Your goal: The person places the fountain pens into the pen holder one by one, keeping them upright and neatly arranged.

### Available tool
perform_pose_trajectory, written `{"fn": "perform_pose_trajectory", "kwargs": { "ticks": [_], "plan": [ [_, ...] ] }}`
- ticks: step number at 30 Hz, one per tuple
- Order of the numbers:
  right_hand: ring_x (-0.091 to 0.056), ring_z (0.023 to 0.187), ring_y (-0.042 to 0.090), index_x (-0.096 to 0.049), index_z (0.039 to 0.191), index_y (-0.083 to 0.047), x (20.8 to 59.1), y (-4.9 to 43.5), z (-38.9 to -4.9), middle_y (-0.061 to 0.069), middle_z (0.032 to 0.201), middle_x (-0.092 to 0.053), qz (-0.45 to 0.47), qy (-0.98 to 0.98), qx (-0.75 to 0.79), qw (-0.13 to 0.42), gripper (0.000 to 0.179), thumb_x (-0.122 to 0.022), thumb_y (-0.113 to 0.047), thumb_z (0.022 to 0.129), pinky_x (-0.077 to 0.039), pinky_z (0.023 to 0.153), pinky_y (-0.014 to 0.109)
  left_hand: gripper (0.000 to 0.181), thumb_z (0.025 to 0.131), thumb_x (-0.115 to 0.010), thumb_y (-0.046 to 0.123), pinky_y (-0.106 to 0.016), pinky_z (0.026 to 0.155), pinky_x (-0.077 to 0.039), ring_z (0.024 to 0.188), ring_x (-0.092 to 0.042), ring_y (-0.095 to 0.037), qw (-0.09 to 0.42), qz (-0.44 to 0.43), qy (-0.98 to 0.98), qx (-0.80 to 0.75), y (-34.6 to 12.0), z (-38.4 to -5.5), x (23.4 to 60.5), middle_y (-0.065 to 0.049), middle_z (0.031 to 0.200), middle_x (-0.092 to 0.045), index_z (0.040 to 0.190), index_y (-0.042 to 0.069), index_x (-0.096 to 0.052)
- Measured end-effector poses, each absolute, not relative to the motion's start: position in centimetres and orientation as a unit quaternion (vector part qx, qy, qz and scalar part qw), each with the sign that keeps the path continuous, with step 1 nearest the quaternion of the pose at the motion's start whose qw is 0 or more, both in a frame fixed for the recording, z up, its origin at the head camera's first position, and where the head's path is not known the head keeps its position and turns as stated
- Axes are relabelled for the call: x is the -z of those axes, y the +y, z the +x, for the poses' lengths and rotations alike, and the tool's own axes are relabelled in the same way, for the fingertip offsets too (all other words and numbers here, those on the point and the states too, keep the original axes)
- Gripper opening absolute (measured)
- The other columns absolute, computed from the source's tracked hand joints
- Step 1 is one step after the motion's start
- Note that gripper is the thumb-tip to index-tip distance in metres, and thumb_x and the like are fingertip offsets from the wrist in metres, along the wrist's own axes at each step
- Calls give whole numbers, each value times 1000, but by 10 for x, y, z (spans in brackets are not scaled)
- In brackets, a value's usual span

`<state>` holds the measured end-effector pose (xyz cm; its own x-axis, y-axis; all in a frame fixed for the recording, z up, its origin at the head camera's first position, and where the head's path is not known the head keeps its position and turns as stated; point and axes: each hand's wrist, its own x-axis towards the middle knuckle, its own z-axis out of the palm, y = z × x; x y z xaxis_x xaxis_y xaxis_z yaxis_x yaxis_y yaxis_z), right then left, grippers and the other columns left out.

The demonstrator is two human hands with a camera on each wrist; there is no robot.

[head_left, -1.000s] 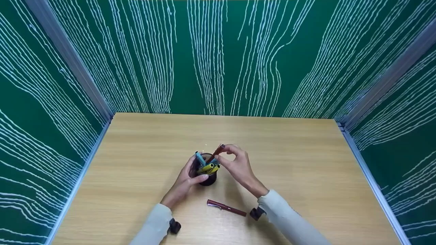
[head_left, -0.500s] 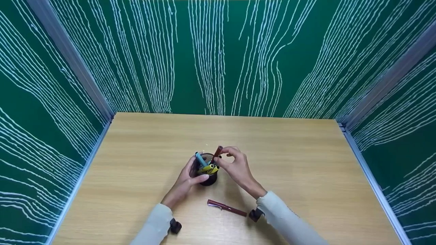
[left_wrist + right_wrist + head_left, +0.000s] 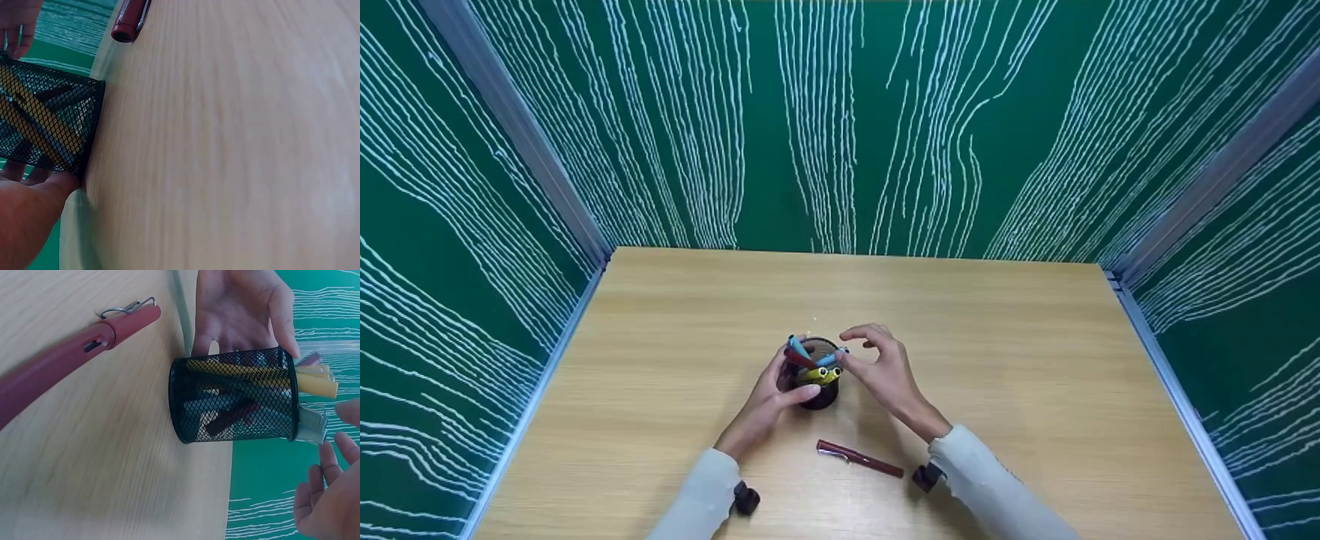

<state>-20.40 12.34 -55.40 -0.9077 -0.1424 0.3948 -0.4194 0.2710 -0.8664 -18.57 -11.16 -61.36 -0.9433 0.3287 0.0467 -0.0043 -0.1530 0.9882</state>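
Observation:
My left hand (image 3: 769, 396) grips a black mesh pen holder (image 3: 242, 422) from its left side, thumb across the front. The holder stands upright on the table. In it lean two yellow pens (image 3: 318, 383), two blue pens (image 3: 829, 360) and a dark red pen (image 3: 799, 358), which tilts to the left. My right hand (image 3: 885, 371) is at the holder's right rim with thumb and fingers apart, holding nothing. Its thumb tip is close by the blue pen on that side. Another dark red pen (image 3: 860, 458) with a metal clip lies on the table in front of the holder.
The wooden table (image 3: 697, 300) is enclosed by green walls (image 3: 765, 150) with wavy white lines and metal posts at the corners. Each wrist carries a small black camera; the left one (image 3: 746, 498) hangs near the table.
My right hand has let go of the red pen, which now leans to the left inside the holder. My left hand has stayed on the holder, and the pen on the table has not moved.

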Motion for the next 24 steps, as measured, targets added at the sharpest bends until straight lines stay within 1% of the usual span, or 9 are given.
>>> {"fn": "perform_pose_trajectory", "kwargs": {
  "ticks": [3,9,12,16,21,24],
  "plan": [
    [-67,115,27,-82,112,-14,555,129,-202,-1,114,-79,175,-790,-575,122,23,-90,-8,91,-51,100,56,91,97,-82,10,-45,134,-21,161,-37,-30,110,128,643,-747,-112,-185,614,-15,169,-46,173,15,-33],
    [-67,114,29,-82,113,-7,562,141,-195,0,114,-79,166,-792,-576,117,24,-91,-8,91,-51,101,56,90,97,-82,11,-48,134,-19,162,-36,-32,108,130,649,-742,-113,-186,615,-18,169,-46,173,13,-33],
    [-67,114,29,-82,113,-9,565,147,-189,0,114,-79,164,-796,-572,112,24,-90,-6,90,-52,101,56,91,97,-82,12,-48,134,-19,161,-37,-32,108,129,651,-741,-113,-185,615,-17,168,-47,173,13,-33],
    [-66,115,26,-82,114,-12,568,154,-180,0,115,-79,162,-806,-560,103,26,-90,-4,90,-52,101,52,93,96,-83,13,-48,134,-19,161,-37,-32,109,125,652,-740,-113,-185,615,-16,169,-47,173,13,-32],
    [-66,115,23,-81,115,-11,572,162,-167,-2,116,-78,150,-816,-551,88,27,-89,-5,91,-52,102,51,93,95,-84,14,-47,134,-19,161,-38,-31,110,119,653,-740,-113,-184,613,-15,169,-47,173,17,-34],
    [-66,116,21,-81,115,-14,577,167,-159,-3,117,-77,141,-818,-554,69,25,-89,-7,92,-51,104,51,93,95,-84,13,-47,134,-20,160,-39,-31,111,120,647,-744,-112,-184,614,-16,169,-47,173,16,-33]
  ]
}}
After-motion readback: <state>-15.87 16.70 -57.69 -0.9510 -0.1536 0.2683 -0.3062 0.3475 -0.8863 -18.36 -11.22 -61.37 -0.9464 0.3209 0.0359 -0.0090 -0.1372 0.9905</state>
